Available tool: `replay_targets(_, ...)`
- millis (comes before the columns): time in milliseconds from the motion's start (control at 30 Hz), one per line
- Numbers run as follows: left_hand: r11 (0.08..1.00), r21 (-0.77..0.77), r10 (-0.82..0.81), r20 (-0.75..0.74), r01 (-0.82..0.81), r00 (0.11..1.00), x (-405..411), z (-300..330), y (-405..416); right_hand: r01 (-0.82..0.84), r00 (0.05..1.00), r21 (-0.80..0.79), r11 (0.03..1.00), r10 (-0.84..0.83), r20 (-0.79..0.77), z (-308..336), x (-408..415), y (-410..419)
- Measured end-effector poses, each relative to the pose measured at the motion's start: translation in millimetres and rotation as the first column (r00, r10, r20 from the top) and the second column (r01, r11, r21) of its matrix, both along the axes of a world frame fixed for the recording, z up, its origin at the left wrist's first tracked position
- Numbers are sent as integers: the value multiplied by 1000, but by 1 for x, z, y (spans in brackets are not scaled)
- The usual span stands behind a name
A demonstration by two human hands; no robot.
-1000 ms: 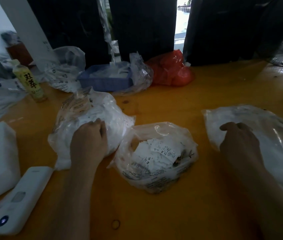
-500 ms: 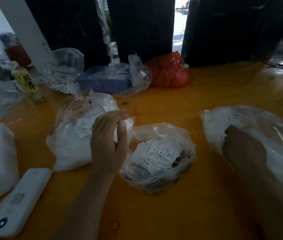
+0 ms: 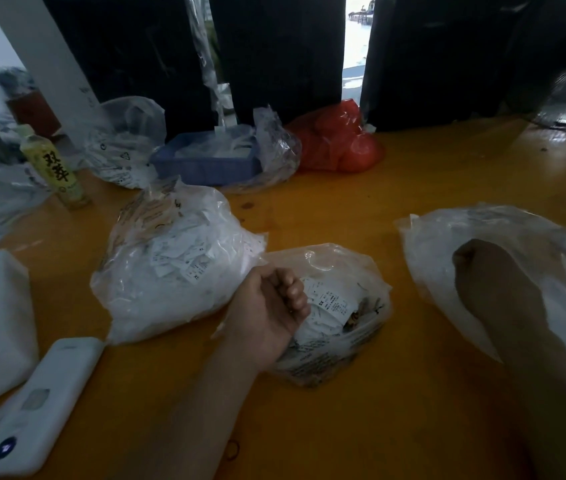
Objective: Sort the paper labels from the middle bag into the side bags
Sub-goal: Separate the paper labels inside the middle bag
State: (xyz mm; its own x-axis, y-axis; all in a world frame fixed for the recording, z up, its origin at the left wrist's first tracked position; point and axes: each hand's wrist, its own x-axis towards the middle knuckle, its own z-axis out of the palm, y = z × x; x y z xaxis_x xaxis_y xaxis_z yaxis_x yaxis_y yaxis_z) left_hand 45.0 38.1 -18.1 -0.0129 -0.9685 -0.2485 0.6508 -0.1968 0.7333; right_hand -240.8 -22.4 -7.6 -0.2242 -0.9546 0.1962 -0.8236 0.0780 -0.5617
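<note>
Middle bag [image 3: 326, 317]: labels [image 3: 331, 304] remain. Left bag [image 3: 174, 261]: fuller. Left hand [image 3: 274, 303]: curled at the mouth, grip unclear. Right hand [image 3: 489, 278]: unclear.

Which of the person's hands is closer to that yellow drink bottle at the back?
The left. The left hand is over the middle bag, well in front and right of the yellow drink bottle. The right hand is in the right side bag, farther across the table.

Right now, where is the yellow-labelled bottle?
In the head view, the bottle stands upright at the table's far left, behind the left side bag and left of the blue tray.
</note>
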Motion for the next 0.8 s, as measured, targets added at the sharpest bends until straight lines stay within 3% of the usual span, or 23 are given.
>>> replay_targets(67,999,34,-9,-9,9,1000,1,-2,-2,-92,992,-67,994,98,83,4,6,1)
replay_targets(133,998,49,-28,9,28,1000,1,-2,-2,-191,900,-108,976,218,378,8,14,5)
replay_targets(167,998,50,-45,20,44,999,1,-2,-2,-261,764,-120,958,281,580,10,18,10)
replay_targets(233,997,44,-68,58,66,996,-1,-3,-1,-395,489,-140,908,337,805,11,25,16)
replay_targets(300,996,34,-81,110,78,991,-3,-4,0,-490,323,-156,858,345,881,11,33,21)
replay_targets(367,996,4,-88,172,89,981,-5,-5,0,-532,236,-185,826,355,905,8,46,24)
replay_targets(600,976,-94,-141,402,194,905,-13,-3,4,-596,243,-216,773,430,869,-1,73,35)
replay_targets(800,979,-92,-110,509,181,854,-11,-9,5,-587,325,-223,778,478,816,-2,74,36)
